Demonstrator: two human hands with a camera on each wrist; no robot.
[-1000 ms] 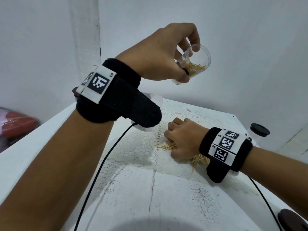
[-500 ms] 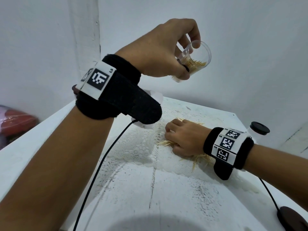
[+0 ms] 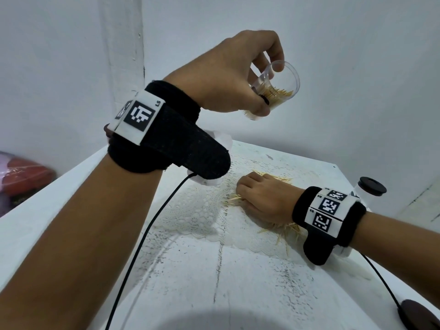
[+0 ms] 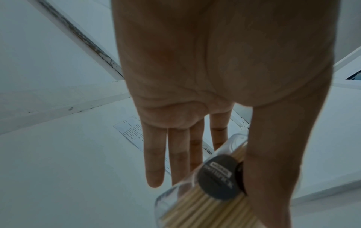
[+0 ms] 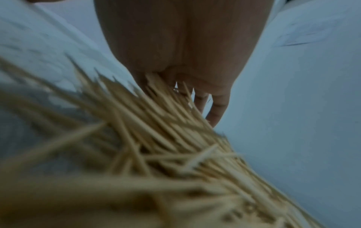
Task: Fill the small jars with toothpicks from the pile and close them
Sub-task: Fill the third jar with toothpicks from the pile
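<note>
From the head camera we see the left hand (image 3: 228, 75) raised above the tabletop (image 3: 181, 282), thumb and fingers curled round a small clear jar (image 3: 276, 89). The jar is tilted, its open mouth turned toward the far wall, with toothpicks lying inside. The right hand (image 3: 264, 201) rests on the toothpick pile (image 3: 281, 228) on the lace mat (image 3: 197, 210) in the middle of the tabletop, fingers curled down into the sticks. A second jar with a black lid (image 3: 372, 185) stands near the right edge, and a loose dark lid (image 3: 421, 316) lies at the near right corner.

From the left wrist we see the thumb pressing the jar (image 4: 205, 192) against the fingers (image 4: 154, 162), which run fairly straight behind it; a dark round label sits on the glass.

From the right wrist we see blurred toothpicks (image 5: 156, 146) filling the view, some gathered under the curled fingers (image 5: 216, 108); how firmly they are gripped we cannot tell.
</note>
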